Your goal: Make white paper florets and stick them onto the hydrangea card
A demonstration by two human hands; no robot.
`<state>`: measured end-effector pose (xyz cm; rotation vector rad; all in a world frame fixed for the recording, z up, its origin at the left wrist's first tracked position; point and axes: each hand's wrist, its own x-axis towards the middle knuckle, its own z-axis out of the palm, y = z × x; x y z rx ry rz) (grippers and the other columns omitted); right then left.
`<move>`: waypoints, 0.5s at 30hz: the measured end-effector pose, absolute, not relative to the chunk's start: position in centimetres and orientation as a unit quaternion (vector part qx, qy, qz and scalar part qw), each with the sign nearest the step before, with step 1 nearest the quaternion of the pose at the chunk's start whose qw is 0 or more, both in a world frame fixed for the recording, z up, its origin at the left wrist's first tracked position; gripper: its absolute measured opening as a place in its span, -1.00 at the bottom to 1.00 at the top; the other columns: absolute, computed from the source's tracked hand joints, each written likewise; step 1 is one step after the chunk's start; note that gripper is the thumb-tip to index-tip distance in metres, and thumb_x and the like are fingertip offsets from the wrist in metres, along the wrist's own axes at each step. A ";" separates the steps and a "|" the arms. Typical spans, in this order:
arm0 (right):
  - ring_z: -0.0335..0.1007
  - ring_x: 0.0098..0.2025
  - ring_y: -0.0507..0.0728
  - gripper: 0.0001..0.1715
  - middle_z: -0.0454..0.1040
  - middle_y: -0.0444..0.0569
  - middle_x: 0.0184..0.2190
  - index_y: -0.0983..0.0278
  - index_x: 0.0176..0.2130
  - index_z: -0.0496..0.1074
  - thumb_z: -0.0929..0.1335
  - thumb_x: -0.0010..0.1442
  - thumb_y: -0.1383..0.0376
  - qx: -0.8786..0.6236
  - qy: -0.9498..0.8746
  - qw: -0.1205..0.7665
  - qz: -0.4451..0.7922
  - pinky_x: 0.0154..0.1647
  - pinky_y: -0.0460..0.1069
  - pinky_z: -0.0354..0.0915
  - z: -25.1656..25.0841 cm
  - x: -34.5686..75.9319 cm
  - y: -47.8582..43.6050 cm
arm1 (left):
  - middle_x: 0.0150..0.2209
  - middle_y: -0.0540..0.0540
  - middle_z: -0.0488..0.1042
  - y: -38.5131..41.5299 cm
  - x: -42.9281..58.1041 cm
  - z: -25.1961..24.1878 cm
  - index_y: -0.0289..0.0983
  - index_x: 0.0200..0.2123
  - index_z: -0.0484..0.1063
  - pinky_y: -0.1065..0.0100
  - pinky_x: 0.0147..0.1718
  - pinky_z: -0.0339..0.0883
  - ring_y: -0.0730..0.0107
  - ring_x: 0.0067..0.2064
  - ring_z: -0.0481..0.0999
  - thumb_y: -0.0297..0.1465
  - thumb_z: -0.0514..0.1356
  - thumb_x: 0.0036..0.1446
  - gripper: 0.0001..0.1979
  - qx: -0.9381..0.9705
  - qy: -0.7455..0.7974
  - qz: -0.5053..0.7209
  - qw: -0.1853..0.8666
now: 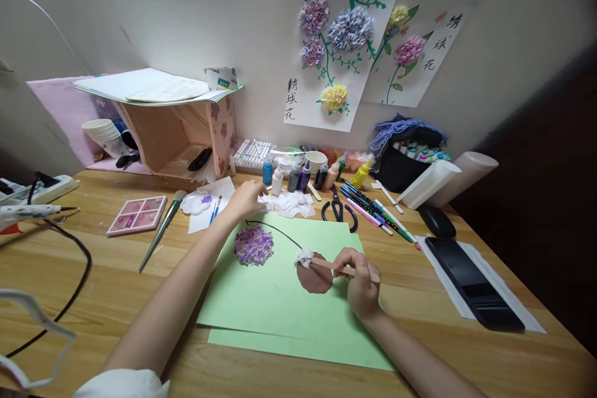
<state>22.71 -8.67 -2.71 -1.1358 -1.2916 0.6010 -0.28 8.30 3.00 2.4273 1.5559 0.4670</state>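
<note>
My right hand (362, 277) is closed round a wooden craft stick (342, 270). The stick's tip meets a crumpled bit of white tissue (305, 257) at the upper left edge of a brown round patch (314, 280) on green paper (261, 308). Beyond the paper's far edge, my left hand (249, 198) has its fingers curled together at the left side of a pile of torn white tissue (291, 204); its fingertips are on the tissue. A purple-and-white textured flower (253, 245) sits at the paper's left, with a dark drawn curve running between it and the patch.
Paint bottles (293, 178) stand in a row behind the tissue. Scissors (336, 205) and several pens (377, 208) lie to the right, near a phone (471, 283). A palette (137, 214) and a large brush (162, 230) are at the left, beside a cable (86, 261).
</note>
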 end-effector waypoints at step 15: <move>0.22 -0.53 0.03 -0.55 0.32 -0.13 -0.59 0.25 -0.51 0.34 0.11 0.29 0.17 -0.484 -0.540 0.643 0.246 -0.51 -0.06 0.16 -2.8 22.7 -8.3 | -0.32 -0.12 0.54 7.3 1.0 5.2 -0.30 -0.36 0.48 0.39 -0.34 0.26 0.31 -0.29 0.48 -0.26 0.09 0.08 -0.74 0.833 0.484 0.194 0.185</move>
